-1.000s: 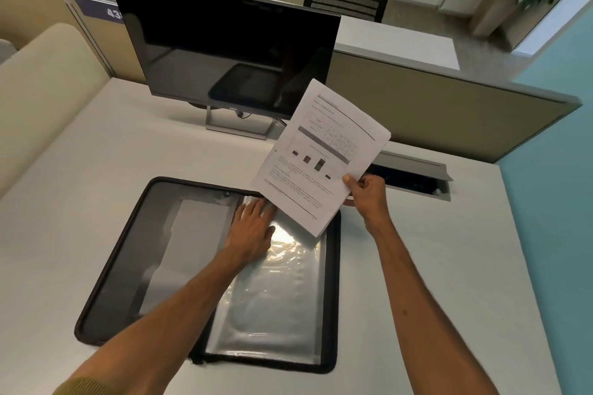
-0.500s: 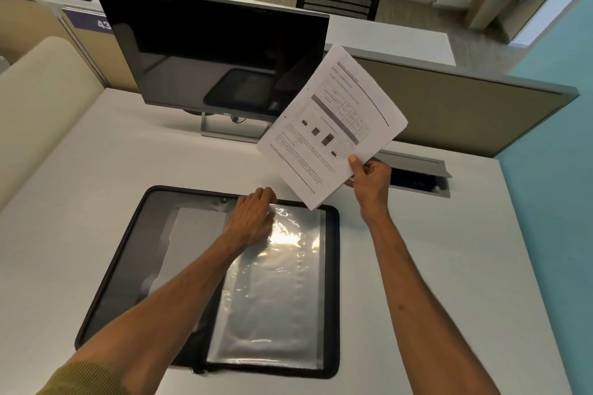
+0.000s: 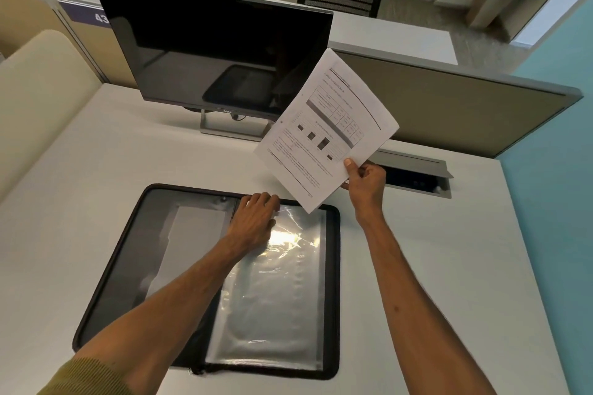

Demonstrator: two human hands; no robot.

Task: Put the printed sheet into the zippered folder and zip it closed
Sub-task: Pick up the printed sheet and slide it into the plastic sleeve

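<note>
The black zippered folder [image 3: 333, 266] lies open flat on the white desk, its right half filled with clear plastic sleeves [image 3: 276, 298]. My left hand [image 3: 253, 221] rests on the top edge of the sleeves, fingers curled over that edge. My right hand [image 3: 365, 179] pinches the lower right corner of the printed sheet [image 3: 327, 128] and holds it tilted in the air above the folder's far right corner. The sheet shows text, a table and small dark pictures.
A dark monitor [image 3: 208, 51] on a metal stand stands behind the folder. A cable hatch [image 3: 417, 170] is set in the desk at the right, in front of a grey partition [image 3: 465, 106]. A cushioned divider [image 3: 38, 83] borders the left.
My right hand has lifted the sheet up and away from the folder, toward the monitor. My left hand has slid to the sleeves' top edge and curled its fingers there.
</note>
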